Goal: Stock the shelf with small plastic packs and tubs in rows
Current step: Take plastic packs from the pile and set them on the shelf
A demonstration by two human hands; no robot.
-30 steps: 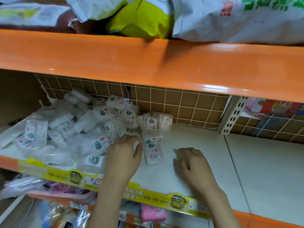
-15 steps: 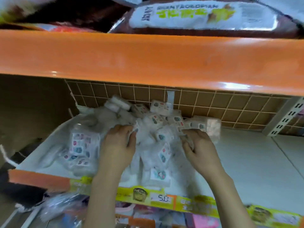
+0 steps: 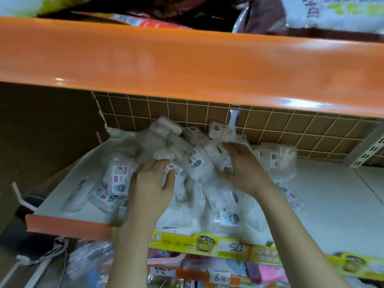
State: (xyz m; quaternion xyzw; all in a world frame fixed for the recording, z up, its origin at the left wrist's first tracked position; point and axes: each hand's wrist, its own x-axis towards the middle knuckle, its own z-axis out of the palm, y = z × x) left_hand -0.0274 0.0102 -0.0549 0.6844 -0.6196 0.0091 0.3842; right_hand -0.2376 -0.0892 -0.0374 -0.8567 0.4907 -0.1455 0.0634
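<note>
Both forearms reach up from the bottom edge into the heap of small plastic packs piled on the white shelf, under the orange shelf edge above.

The left hand lies palm down at about 9 o'clock of the heap's middle, its fingers lying close together and bent over the packs, the thumb out to the right touching a labelled pack; whether it truly grips one cannot be told.

The right hand sits at about 3 o'clock of the same middle, turned inward, fingers curled and pressed against the packs at its tips.

The packs spread from the brown grid back panel at 12 o'clock down to the yellow price strip at 6 o'clock. Motion blur softens the labels.
</note>
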